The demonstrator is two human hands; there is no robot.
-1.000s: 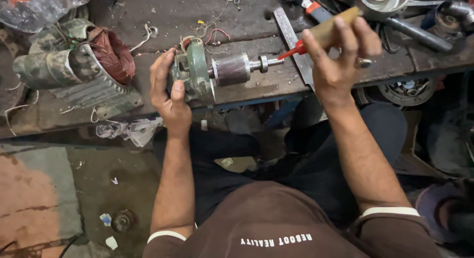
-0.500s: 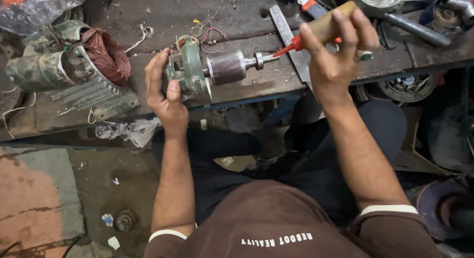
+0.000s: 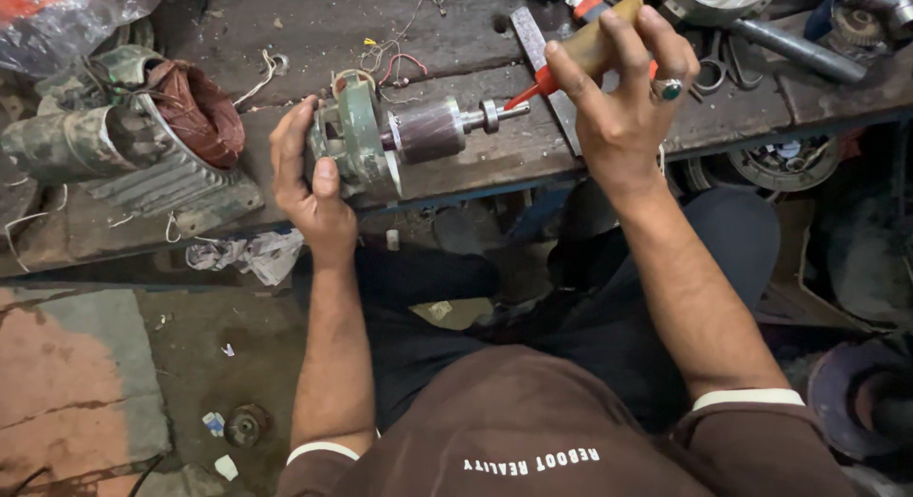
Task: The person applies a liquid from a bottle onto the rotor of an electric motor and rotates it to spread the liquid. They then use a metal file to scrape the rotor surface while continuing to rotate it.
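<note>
1. Over the edge of the wooden workbench [image 3: 285,21], the left hand [image 3: 309,178] is wrapped around the green end housing [image 3: 354,136] of a small motor rotor [image 3: 430,131], fingers curled behind it and the thumb pressed flat on its front rim — clamped tight on the part.
2. That rotor lies on its side, its shaft [image 3: 495,115] pointing toward the person's right, the whole piece resting at the front board of the bench.
3. Across from it, the right hand [image 3: 623,88] is closed in a fist-like grip on a screwdriver [image 3: 580,50] with a wooden handle and a red collar; a ring with a dark stone sits on one finger.
4. The screwdriver's tip comes down at the shaft end — whether it truly touches, I cannot tell.
5. Further left on the bench sits a bigger stator housing [image 3: 143,145] with reddish-brown windings, well apart from both hands.
6. Beside the right hand lies a flat metal bar [image 3: 533,40].
7. Compared with a second ago, both grips look the same; the rotor and tool have kept their places, with only a slight shift of the view.
</note>
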